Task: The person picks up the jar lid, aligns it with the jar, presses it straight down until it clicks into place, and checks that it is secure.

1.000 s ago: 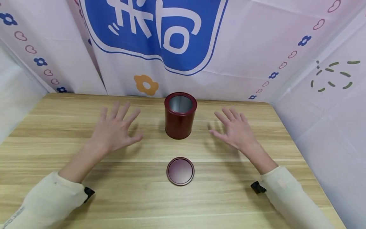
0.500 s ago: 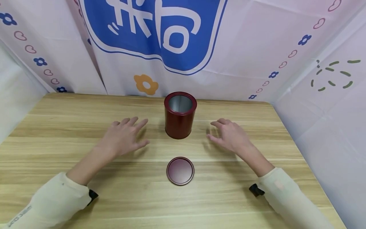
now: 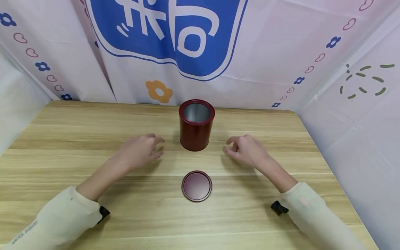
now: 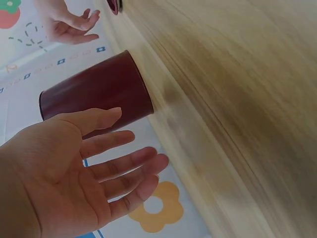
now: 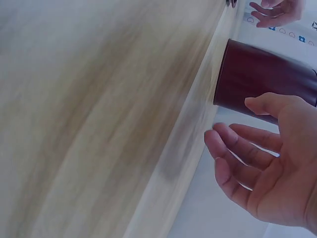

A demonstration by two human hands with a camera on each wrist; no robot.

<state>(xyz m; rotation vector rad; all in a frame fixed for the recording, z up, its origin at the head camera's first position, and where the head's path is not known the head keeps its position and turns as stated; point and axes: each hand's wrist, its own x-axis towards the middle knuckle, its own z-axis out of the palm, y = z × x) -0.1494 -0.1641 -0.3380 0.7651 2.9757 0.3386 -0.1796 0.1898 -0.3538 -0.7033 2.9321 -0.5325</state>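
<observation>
A dark red tin can (image 3: 194,137) stands upright near the back of the table, its top uncovered and its grey metal inside showing. In front of it the round dark red lid (image 3: 197,186) lies flat. My left hand (image 3: 139,151) hovers to the left of the can, apart from it, with nothing in the loosely bent fingers (image 4: 124,163). On the opposite side my right hand (image 3: 248,151) is held over the wood, its fingers (image 5: 242,148) relaxed and thumb apart, also holding nothing. Both palms face toward the can.
The wood-grain table (image 3: 140,215) runs back to a white printed cloth (image 3: 265,62) hanging just behind the can. Another cloth wall (image 3: 353,121) borders the right side. A black strap piece (image 3: 279,208) sticks out by the right sleeve.
Both hands, spread wide a second ago, have relaxed and bent their fingers. The left hand has come inward toward the can; the right has shifted slightly nearer the wearer. Can and lid stay put.
</observation>
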